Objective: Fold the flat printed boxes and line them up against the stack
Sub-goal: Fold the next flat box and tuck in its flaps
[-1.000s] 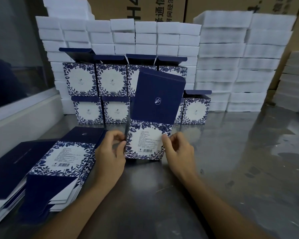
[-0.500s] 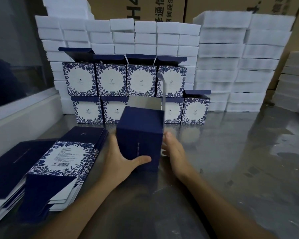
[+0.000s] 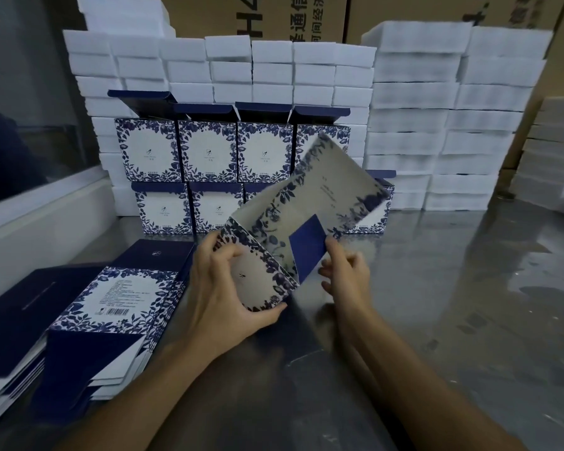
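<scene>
A blue-and-white floral printed box [image 3: 310, 203] is tilted in mid-air over the metal table, blurred by motion. My left hand [image 3: 222, 288] grips its lower left corner, thumb under the edge. My right hand [image 3: 345, 271] pinches a dark blue flap [image 3: 306, 245] on its near side. Folded boxes [image 3: 205, 151] stand in two rows against white foam blocks [image 3: 274, 73] at the back. A pile of flat printed boxes [image 3: 111, 297] lies at the left.
More white foam stacks [image 3: 450, 118] rise at the back right, with brown cartons [image 3: 274, 14] behind them. A white ledge and window [image 3: 39, 196] run along the left. The shiny metal table [image 3: 453, 304] stretches to the right.
The box, upright a second ago and then showing its dark blue side, is now tipped up and turned with its floral faces toward me. Both hands shifted their grip on it.
</scene>
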Tool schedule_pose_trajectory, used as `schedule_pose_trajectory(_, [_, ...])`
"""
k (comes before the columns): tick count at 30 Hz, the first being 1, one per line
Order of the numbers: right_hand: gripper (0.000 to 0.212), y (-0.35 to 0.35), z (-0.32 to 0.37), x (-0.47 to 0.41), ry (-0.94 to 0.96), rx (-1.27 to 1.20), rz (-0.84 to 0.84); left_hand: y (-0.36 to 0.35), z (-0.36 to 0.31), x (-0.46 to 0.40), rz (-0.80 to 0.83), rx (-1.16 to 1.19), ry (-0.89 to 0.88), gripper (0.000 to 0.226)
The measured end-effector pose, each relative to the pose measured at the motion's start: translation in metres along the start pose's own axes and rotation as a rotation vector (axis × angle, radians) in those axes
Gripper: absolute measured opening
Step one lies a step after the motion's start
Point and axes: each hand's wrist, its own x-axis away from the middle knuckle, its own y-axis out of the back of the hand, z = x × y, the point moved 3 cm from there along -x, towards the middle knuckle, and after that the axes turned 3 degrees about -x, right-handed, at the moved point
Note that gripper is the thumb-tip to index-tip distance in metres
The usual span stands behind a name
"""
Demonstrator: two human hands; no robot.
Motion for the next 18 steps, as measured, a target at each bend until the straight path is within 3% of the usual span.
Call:
schedule_pose_trajectory(5, [0.047, 0.000, -0.001, 0.003, -0.052, 0.042, 0.114, -0.006, 0.010, -0.003, 0.014, -0.125, -0.066, 0.092])
schedule_pose_trajectory(12, [0.043, 0.001, 0.001, 0.005, 0.005, 0.139, 0.122, -0.005, 0.010, -0.004, 0.044, -0.201, -0.065, 0.095])
schedule_pose_trajectory(18, [0.062, -0.015, 0.005, 0.015, 0.017, 0.174, 0.256, -0.002, 0.002, -0.006, 0.010, -0.328, 0.013, 0.103])
